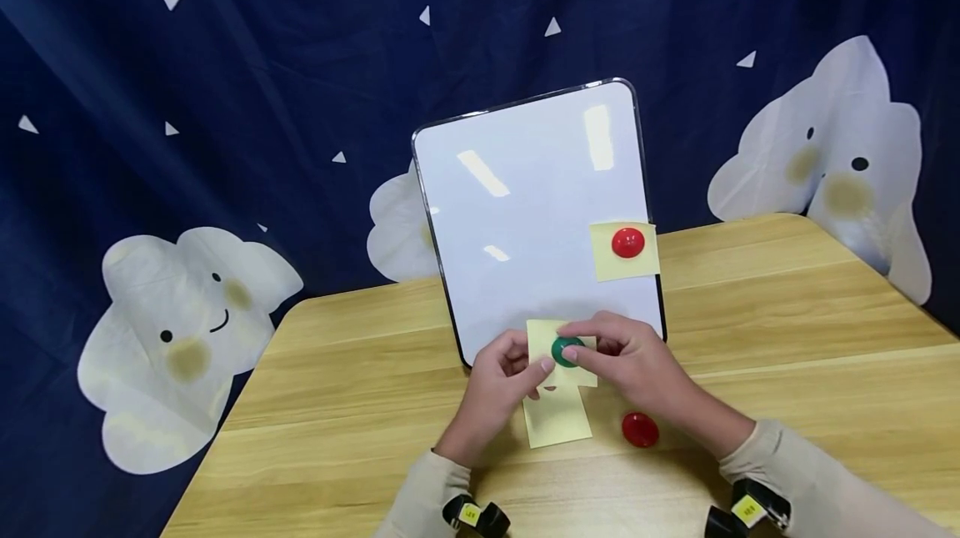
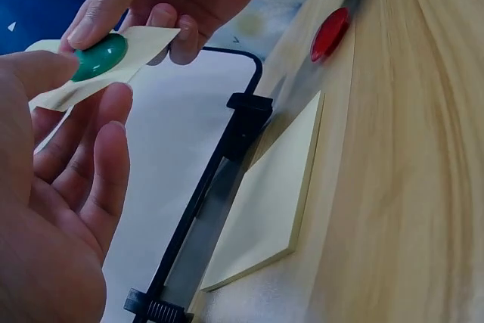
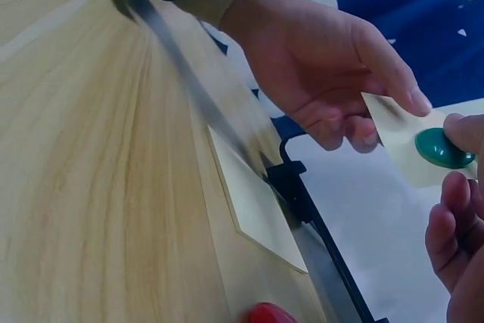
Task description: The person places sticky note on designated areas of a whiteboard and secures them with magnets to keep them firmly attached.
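Sticky note (image 1: 542, 342), I judge, is light, easily creased — left hand (image 1: 495, 379) pinches its nearest edge, probably the safest hold; right hand (image 1: 636, 361) pinches the likely slick green magnet (image 1: 561, 349).

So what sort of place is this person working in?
Probably a playroom or a staged tabletop corner, though I can't be sure: there's a wooden table, a whiteboard propped on it, and a dark blue curtain with smiling clouds behind.
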{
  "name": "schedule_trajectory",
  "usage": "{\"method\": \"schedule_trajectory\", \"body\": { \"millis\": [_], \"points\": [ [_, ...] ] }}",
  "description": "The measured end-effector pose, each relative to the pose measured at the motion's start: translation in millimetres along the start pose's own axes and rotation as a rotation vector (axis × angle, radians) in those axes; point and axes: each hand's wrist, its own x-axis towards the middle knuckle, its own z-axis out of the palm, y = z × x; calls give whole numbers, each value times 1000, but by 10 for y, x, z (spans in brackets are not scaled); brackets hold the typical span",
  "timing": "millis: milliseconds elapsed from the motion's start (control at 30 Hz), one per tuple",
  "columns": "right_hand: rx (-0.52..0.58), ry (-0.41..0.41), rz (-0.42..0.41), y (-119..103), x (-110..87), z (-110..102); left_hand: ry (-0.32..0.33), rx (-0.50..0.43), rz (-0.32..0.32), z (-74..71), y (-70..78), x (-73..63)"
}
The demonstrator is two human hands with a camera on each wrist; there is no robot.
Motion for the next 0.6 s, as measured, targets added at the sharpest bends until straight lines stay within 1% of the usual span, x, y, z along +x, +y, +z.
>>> {"method": "schedule_trajectory", "body": {
  "millis": [233, 433, 600],
  "points": [
    [-28, -8, -46, -10, -20, 30, 14, -21, -52, 79, 34, -15],
    [-50, -9, -87, -12, -25, 40, 41, -9, -50, 103, 25, -13],
    [-73, -3, -118, -4, -27, 50, 31, 31, -49, 93, 11, -11]
  ]
}}
